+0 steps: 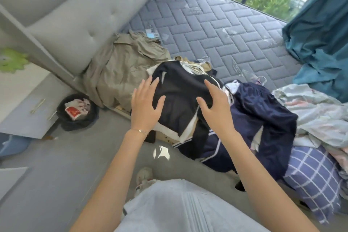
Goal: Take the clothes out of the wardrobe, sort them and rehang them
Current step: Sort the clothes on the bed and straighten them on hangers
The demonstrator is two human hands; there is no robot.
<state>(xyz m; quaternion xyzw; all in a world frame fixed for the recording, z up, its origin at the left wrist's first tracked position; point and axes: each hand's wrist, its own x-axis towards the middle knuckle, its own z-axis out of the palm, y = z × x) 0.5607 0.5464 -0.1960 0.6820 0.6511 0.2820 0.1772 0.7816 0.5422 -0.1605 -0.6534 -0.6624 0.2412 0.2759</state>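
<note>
Closest to me, both my arms reach out over the grey floor toward the bed's edge. My left hand [146,106] and right hand [214,107] are spread flat with the fingers straight and gripping nothing. They sit either side of the black top with white trim [180,88], and I can't tell if the palms are pressing it or just above it. I'd say I'm about to smooth it or lift it off the heap for sorting.

That top crowns a pile at the mattress edge, with a shiny navy garment [263,111] slumped to its right. A khaki coat [120,73] lies apart on the left, probably already its own group. Thin wire hangers [199,64] poke out behind, kept in the clothes for rehanging. Beyond is the bare grey quilted mattress [216,30].
</note>
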